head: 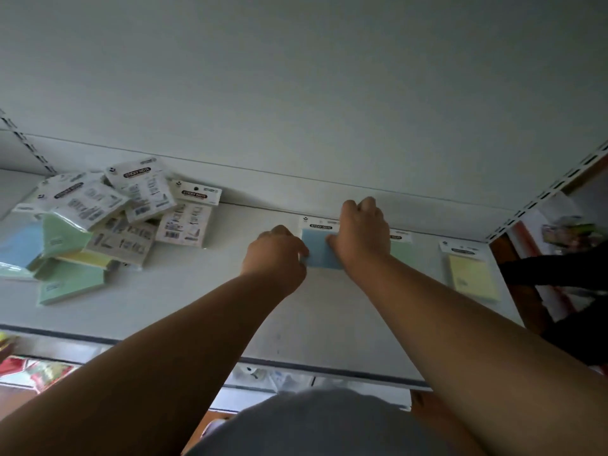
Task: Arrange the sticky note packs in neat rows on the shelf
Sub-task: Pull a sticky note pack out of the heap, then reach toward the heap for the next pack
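Nearest the camera, two bare forearms reach up and forward over the front edge of the flat white metal shelf (204,311). The left hand (278,255) has its fingers curled against the left edge of a pale blue square sticky note pack with a white header card (320,250), apparently pinching that edge. The right hand (362,232) lies over the pack's right side with its fingers bent across the top; its grip seems to hold the pack, though the fingertips are hidden. The blue pack lies flat near the back of the shelf.

Just beside it to the right, a pale green sticky note pack (401,250) shows partly from behind the right wrist, and further right a pale yellow sticky note pack in clear wrap (472,274) lies flat. These three appear to form the start of one row along the back.

Well apart on the left, a loose heap of blue, green and yellow sticky note packs (108,222) lies jumbled, many face down and overlapping. By this showing the work is early: three packs placed, most of them not yet sorted.
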Available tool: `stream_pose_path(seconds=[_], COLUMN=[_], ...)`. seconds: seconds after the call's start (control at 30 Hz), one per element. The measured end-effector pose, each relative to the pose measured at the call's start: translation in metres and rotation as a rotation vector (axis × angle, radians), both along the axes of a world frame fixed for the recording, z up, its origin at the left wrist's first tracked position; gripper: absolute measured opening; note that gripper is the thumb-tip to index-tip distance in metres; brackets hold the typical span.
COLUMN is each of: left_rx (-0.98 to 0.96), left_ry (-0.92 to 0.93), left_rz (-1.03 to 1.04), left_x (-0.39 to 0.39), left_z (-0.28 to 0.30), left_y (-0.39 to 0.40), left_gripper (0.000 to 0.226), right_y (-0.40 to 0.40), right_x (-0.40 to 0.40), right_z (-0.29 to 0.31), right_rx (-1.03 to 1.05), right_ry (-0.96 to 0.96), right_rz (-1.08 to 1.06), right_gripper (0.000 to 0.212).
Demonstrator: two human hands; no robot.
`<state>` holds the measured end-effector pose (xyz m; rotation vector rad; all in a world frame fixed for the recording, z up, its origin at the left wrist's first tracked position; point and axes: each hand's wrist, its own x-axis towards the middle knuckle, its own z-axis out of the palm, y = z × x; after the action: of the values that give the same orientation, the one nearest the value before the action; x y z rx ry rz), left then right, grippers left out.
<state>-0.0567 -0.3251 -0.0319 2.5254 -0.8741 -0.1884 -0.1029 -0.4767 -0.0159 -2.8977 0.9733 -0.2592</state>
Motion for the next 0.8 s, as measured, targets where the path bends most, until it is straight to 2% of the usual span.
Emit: stream_pose_path(seconds=[0.2, 0.33, 0.47, 0.53, 0.6, 0.7, 0.8], left_rx=[-0.109, -0.09, -0.036, 0.003, -0.009, -0.154, -0.335], left_ry=[-0.004, -0.08, -0.067, 0.014, 0.111, 0.25, 0.341], left_rz=[0.142, 0.264, 0.201, 0.094, 0.027, 0.032, 0.072], left_x=[0.0, 0.024, 0.059, 0.07, 0.076, 0.083, 0.087], left_z=[-0.003, 0.001, 0.01, 0.012, 0.011, 0.012, 0.016], left_y=[0.038, 0.094, 0.145, 0.159, 0.168, 0.179, 0.184], left_gripper=[0.028, 0.03, 0.043, 0.053, 0.062, 0.068, 0.058], right_y=[0.034, 0.09, 0.155, 0.18, 0.194, 0.202, 0.212], right_x=[-0.001, 0.034, 0.075, 0.091, 0.102, 0.104, 0.097], right_z=[-0.002, -0.007, -0.003, 0.001, 0.007, 0.012, 0.014], right_rx=[0.232, 0.455, 0.78, 0.978, 1.177, 1.333, 1.465], right_ry=[-0.106, -0.162, -0.194, -0.195, -0.315, -0.463, -0.512], right_rz=[0.22, 0.284, 0.112, -0.024, -0.173, -0.365, -0.292], right_gripper=[0.021, 0.02, 0.028, 0.021, 0.016, 0.014, 0.024])
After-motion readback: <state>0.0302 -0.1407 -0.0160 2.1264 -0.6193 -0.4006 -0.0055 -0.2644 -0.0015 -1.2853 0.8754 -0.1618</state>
